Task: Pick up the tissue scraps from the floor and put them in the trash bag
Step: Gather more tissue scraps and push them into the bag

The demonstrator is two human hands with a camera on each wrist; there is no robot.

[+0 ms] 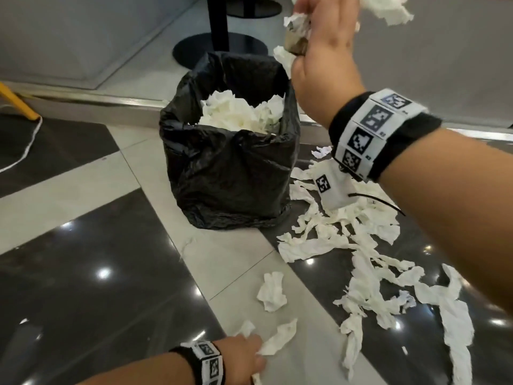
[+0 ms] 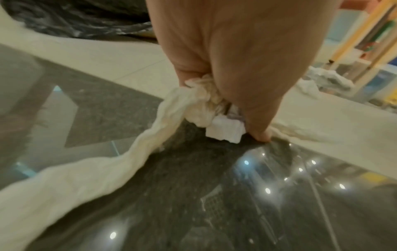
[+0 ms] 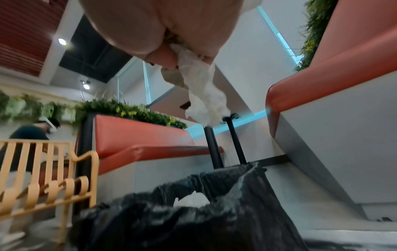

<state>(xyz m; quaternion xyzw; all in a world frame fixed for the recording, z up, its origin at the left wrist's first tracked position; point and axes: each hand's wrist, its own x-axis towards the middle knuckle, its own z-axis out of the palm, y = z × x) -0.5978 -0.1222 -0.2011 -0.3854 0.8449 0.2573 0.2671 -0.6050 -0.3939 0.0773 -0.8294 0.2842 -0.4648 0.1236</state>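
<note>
A black trash bag (image 1: 230, 173) stands open on the floor, full of white tissue (image 1: 238, 112). My right hand (image 1: 324, 31) is raised above and just right of the bag's mouth and grips a bunch of tissue scraps (image 1: 388, 9); in the right wrist view a strip (image 3: 201, 95) hangs from the fist over the bag (image 3: 193, 220). Low at the frame's bottom, my left hand (image 1: 249, 359) is down on the floor and pinches a tissue scrap (image 1: 277, 340). The left wrist view shows its fingers curled round a crumpled wad (image 2: 201, 101) with a long strip (image 2: 86, 178) trailing. Many scraps (image 1: 361, 245) lie right of the bag.
The floor has glossy dark and pale tiles. Black table poles with round bases (image 1: 219, 48) stand behind the bag, beside a grey bench base. A yellow chair leg (image 1: 16, 101) and a white cord (image 1: 25, 151) are at the left. Another person (image 3: 32, 132) crouches far off.
</note>
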